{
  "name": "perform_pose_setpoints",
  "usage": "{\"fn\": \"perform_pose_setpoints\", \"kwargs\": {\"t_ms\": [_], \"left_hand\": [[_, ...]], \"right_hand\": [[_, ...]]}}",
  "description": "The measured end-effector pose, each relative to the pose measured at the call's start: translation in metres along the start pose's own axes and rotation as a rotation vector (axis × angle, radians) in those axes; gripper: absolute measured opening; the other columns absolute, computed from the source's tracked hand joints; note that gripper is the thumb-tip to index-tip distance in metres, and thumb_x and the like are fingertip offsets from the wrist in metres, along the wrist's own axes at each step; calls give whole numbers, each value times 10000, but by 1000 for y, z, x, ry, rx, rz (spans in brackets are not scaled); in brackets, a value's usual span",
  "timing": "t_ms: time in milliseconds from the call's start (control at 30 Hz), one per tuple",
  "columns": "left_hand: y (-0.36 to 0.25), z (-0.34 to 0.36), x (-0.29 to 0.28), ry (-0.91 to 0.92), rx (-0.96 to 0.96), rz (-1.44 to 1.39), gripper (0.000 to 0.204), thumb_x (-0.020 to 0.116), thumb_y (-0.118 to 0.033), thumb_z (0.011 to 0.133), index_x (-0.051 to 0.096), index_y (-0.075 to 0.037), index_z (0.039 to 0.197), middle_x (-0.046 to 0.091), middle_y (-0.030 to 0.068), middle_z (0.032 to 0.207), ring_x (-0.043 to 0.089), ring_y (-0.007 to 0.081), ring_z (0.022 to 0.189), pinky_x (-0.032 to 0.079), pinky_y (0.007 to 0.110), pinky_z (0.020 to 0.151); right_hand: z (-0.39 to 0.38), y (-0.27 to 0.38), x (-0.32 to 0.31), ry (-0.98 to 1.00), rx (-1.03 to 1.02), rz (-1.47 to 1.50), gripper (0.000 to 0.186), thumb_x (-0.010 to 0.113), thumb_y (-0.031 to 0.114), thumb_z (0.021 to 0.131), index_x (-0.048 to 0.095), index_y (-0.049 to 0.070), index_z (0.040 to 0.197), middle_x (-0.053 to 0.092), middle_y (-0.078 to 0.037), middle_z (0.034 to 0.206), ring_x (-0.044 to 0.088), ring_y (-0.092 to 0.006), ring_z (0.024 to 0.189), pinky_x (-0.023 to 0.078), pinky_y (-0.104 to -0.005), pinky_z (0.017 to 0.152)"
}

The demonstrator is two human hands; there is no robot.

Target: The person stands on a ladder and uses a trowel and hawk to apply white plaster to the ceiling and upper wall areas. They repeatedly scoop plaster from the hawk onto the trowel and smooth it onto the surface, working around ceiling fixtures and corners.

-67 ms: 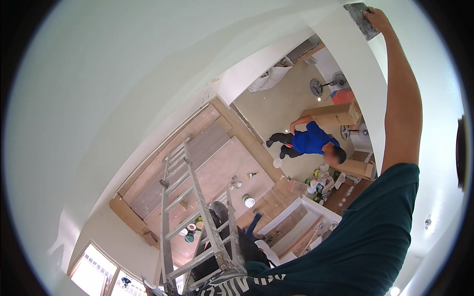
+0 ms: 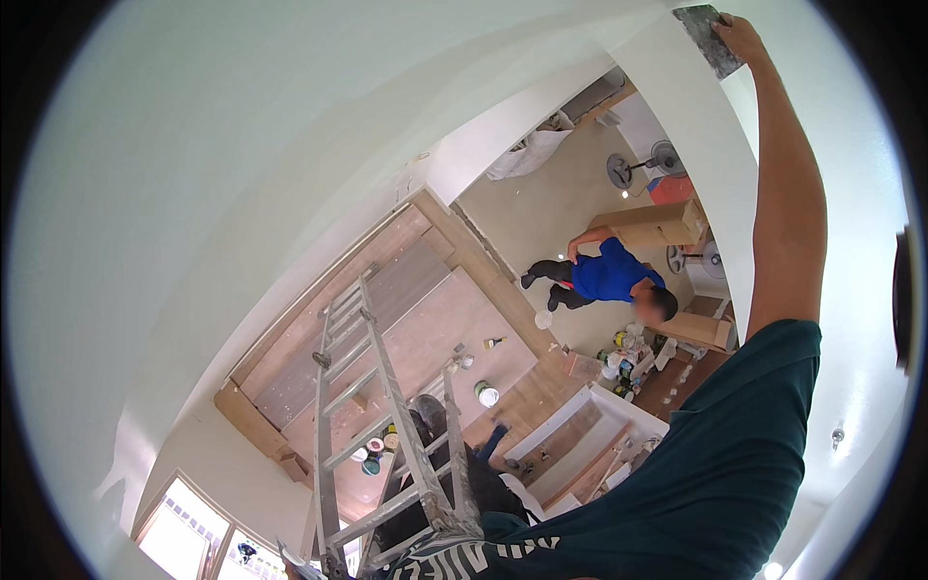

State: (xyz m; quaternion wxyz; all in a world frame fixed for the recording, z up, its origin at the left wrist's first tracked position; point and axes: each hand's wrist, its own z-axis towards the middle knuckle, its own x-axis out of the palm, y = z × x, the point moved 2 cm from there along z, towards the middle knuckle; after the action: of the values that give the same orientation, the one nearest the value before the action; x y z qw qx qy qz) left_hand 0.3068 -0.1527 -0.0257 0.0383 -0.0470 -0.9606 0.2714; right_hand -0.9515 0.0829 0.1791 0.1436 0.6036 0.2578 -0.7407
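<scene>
My right hand is closed on a flat grey metal scraper at the upper right, against a pale surface beside a large smooth white surface. My arm is stretched up. An aluminium ladder stands below me, with dark trousers and a shoe of mine seen among its rungs. At the lower left, by the ladder, a small greyish object pokes in, too unclear to name; I cannot make out my left hand there.
A co-worker in blue stands on the floor below, near cardboard boxes and standing fans. Paint cans, piled containers and floor boards lie below. Part of another person shows beside the ladder. A window is at lower left.
The dark blue limb of the other person beside the ladder has shifted slightly. My right hand and the scraper look unmoved.
</scene>
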Motion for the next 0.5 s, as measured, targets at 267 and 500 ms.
{"fn": "perform_pose_setpoints", "kwargs": {"t_ms": [267,500], "left_hand": [[6,0,-9,5,68,15,675,495,-311,1017,164,-177,1589,321,-55,529,307,67,363,319,227,301],[6,-2,-13,-38,20,-6,659,505,-276,1017,187,-177,1586,364,-48,539,347,81,373,348,233,312]], "right_hand": [[7,-6,-8,-73,20,-164,479,565,421,933,631,66,1248,706,-190,1061,671,-352,981,499,-448,864],[0,16,-14,-91,114,-274,462,557,419,925,640,98,1247,684,-184,1155,648,-367,1078,497,-456,926]]}}
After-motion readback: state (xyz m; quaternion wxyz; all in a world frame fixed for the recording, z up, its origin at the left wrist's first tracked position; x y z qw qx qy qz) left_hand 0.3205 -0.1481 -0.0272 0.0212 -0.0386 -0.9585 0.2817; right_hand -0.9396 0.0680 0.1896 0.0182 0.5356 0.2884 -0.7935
